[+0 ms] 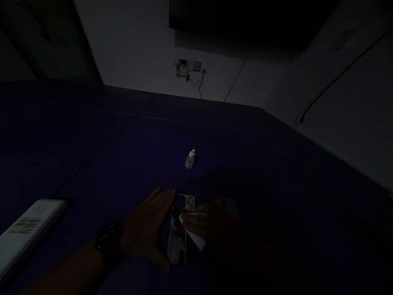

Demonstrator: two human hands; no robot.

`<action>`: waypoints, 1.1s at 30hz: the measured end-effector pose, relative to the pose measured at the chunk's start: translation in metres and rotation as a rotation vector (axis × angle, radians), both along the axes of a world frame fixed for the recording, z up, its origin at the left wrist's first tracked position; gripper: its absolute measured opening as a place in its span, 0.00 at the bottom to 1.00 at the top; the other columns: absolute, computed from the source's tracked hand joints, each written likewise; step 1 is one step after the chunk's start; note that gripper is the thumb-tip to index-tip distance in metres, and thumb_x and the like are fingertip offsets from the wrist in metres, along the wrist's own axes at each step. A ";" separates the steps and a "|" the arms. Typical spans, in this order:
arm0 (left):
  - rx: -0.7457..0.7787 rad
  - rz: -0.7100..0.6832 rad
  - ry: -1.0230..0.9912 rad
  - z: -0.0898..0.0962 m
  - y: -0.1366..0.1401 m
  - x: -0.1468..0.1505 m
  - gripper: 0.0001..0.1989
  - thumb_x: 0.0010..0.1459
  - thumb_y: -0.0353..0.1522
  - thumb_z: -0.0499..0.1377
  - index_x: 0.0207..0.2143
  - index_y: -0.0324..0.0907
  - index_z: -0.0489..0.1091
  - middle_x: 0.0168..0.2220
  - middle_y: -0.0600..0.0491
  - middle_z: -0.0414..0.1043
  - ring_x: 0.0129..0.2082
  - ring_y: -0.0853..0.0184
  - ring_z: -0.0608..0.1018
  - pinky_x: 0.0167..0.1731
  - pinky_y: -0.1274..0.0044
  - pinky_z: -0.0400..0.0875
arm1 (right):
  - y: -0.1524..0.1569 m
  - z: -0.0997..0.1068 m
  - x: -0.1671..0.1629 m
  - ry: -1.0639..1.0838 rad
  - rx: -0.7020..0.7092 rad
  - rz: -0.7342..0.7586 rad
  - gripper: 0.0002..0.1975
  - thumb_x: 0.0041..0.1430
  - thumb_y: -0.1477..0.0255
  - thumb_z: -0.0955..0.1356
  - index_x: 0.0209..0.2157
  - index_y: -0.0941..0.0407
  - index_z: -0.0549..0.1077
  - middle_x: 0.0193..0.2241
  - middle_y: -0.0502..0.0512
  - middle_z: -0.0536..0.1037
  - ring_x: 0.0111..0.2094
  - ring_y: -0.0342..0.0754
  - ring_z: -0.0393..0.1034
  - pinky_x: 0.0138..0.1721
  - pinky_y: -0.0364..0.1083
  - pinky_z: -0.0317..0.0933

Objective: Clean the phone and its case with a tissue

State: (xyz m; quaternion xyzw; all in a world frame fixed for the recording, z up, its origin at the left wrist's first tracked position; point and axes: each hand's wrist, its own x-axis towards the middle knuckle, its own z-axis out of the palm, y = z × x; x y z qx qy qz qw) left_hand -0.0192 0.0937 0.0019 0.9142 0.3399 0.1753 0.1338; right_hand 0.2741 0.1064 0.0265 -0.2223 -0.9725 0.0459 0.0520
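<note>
Dark blue covers the surface (123, 164) before us, and its far edge meets a white wall (132, 49). Toward its left edge we see a long white box (37, 209), with brownish marks on top that are too dim for us to read. Some lettering may be on the small bottle (189, 160) standing beyond our hands, but it is too small to make out. Our phone case (176, 246), printed with a dark picture, lies flat on the near part of the surface, between our two hands and nearer to us than the bottle. Our left hand (147, 225) is spread, fingertips at the case's top left corner, thumb by its bottom left corner; a watch (107, 237) sits on that wrist. Our right hand (219, 225) reaches over the right edge, clamped on a white cloth (196, 238) that rests against the printed side. Whether our left thumb presses the case, we cannot tell.
</note>
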 end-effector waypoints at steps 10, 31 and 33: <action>-0.014 -0.004 0.008 0.004 -0.001 0.001 0.76 0.40 0.71 0.59 0.71 0.42 0.15 0.71 0.29 0.48 0.68 0.37 0.60 0.66 0.42 0.47 | 0.003 0.007 0.003 -0.059 -0.011 -0.034 0.25 0.66 0.76 0.62 0.63 0.48 0.67 0.63 0.52 0.71 0.55 0.54 0.64 0.52 0.56 0.51; -0.028 0.000 0.017 0.004 -0.001 0.000 0.77 0.39 0.71 0.59 0.71 0.42 0.16 0.70 0.28 0.48 0.68 0.36 0.60 0.66 0.42 0.47 | -0.001 0.005 0.001 -0.008 -0.027 -0.044 0.28 0.62 0.79 0.63 0.63 0.48 0.68 0.61 0.52 0.73 0.59 0.56 0.62 0.54 0.58 0.53; -0.023 -0.001 0.013 0.004 0.000 0.000 0.77 0.39 0.71 0.59 0.71 0.41 0.17 0.70 0.28 0.48 0.68 0.36 0.60 0.66 0.43 0.47 | 0.000 0.004 -0.001 -0.033 -0.019 -0.084 0.31 0.62 0.81 0.62 0.64 0.48 0.66 0.63 0.53 0.71 0.59 0.56 0.61 0.54 0.58 0.53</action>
